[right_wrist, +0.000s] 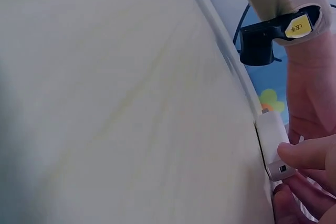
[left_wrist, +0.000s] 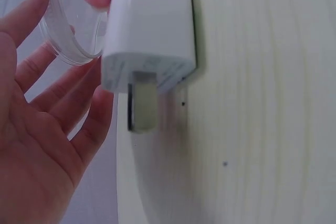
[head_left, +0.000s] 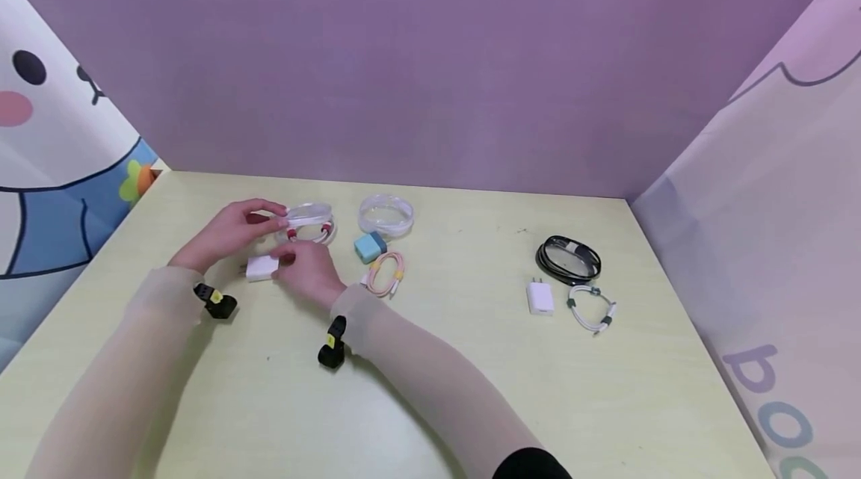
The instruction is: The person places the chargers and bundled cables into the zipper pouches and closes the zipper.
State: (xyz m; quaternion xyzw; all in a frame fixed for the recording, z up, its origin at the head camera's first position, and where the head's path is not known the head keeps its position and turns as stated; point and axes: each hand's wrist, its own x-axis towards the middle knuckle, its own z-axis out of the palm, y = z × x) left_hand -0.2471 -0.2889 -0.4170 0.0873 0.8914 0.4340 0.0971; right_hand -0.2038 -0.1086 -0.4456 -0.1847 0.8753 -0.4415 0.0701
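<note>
My left hand [head_left: 235,234] holds the rim of a clear round case [head_left: 311,211] at the back left, thumb and fingers on its edge. A coiled white cable with red ties [head_left: 326,231] shows at this case; whether it lies inside cannot be told. My right hand [head_left: 311,271] pinches a white charger plug [head_left: 261,268] just in front of the case. In the left wrist view the plug [left_wrist: 149,19] looms close, prongs toward the camera. The right wrist view shows my thumb on the plug's [right_wrist: 272,135] port end.
A second clear round case [head_left: 386,216], a blue charger plug [head_left: 370,247] and a pink cable [head_left: 386,274] lie right of my hands. Farther right are a black cable coil [head_left: 568,260], another white plug [head_left: 540,298] and a white cable with dark ties [head_left: 592,308]. Purple cloth [head_left: 403,90] stands behind the table.
</note>
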